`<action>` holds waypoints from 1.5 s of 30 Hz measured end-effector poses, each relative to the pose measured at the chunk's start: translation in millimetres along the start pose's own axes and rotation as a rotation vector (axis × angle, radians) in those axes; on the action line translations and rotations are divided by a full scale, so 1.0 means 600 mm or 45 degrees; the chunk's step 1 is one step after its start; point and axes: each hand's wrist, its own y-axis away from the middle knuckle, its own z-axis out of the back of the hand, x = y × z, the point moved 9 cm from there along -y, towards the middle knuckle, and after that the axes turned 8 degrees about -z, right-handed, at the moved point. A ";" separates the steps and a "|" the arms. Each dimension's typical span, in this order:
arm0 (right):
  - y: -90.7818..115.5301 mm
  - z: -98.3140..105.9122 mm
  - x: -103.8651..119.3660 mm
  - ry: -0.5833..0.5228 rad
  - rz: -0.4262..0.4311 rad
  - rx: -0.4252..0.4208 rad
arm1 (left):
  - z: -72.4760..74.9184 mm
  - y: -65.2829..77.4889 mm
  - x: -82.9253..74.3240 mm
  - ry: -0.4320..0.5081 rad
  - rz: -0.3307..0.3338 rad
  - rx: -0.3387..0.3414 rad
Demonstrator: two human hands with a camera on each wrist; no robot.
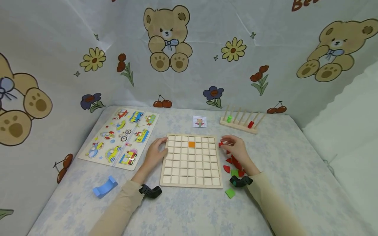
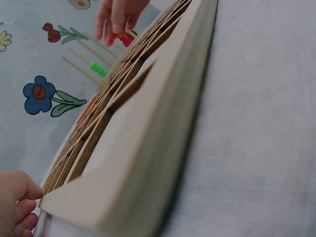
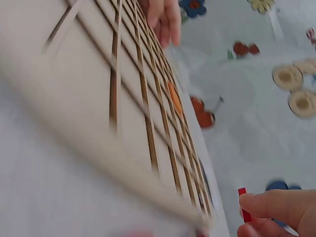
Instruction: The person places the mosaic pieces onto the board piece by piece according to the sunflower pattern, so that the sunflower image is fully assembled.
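Note:
A wooden grid board lies between the two hands, with one orange square tile in a cell near its far side. My left hand holds the board's left edge; in the left wrist view, its thumb is on the rim with the other fingers curled beside it. My right hand is just right of the board and pinches a small red piece between thumb and finger. Loose red pieces lie under and near that hand, along with a green piece closer to me.
Far left lies a vehicle peg puzzle, with a blue curved block in front of it. A small pattern card is behind the board. To its right stands a wooden peg rack with green and red beads.

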 end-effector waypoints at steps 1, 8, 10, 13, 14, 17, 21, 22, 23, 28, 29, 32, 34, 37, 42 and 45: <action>-0.003 -0.016 0.010 -0.003 0.016 0.029 | -0.002 -0.001 0.000 0.001 -0.005 0.001; -0.014 -0.105 0.051 -0.048 0.055 0.151 | -0.013 -0.004 -0.003 0.000 0.005 0.015; -0.018 -0.121 0.054 -0.044 0.056 0.154 | -0.013 -0.006 -0.002 -0.011 0.005 0.011; -0.025 -0.136 0.055 -0.023 0.048 0.146 | -0.011 -0.008 -0.004 -0.014 0.000 0.011; -0.027 -0.138 0.054 -0.011 0.043 0.138 | -0.010 -0.008 -0.005 -0.016 -0.002 0.012; -0.029 -0.141 0.053 -0.004 0.022 0.123 | -0.008 -0.008 -0.009 -0.017 -0.012 0.007; -0.027 -0.141 0.052 -0.045 0.018 0.126 | -0.005 -0.008 -0.011 -0.023 -0.015 -0.003; -0.027 -0.139 0.051 -0.061 0.017 0.126 | -0.004 -0.008 -0.011 -0.022 -0.018 -0.003; -0.026 -0.136 0.051 -0.075 0.018 0.129 | -0.005 -0.008 -0.011 -0.018 -0.014 -0.001; -0.028 -0.101 0.046 -0.068 0.019 0.113 | -0.008 -0.009 -0.009 -0.018 -0.019 0.016; -0.030 -0.092 0.044 -0.050 0.021 0.112 | -0.008 -0.008 -0.009 -0.021 -0.021 0.013; -0.039 -0.066 0.033 -0.015 -0.008 0.130 | -0.004 -0.007 -0.009 -0.021 -0.026 -0.004; -0.046 -0.054 0.020 -0.007 -0.043 0.179 | -0.001 -0.006 -0.009 -0.016 -0.024 -0.012; -0.053 -0.044 -0.001 -0.004 -0.096 0.276 | 0.001 -0.004 -0.007 -0.009 -0.022 -0.011; -0.058 -0.038 -0.026 0.053 -0.126 0.366 | 0.001 -0.002 -0.005 0.004 -0.016 0.001; -0.060 -0.036 -0.034 0.075 -0.133 0.360 | 0.001 -0.001 -0.004 0.005 -0.001 0.006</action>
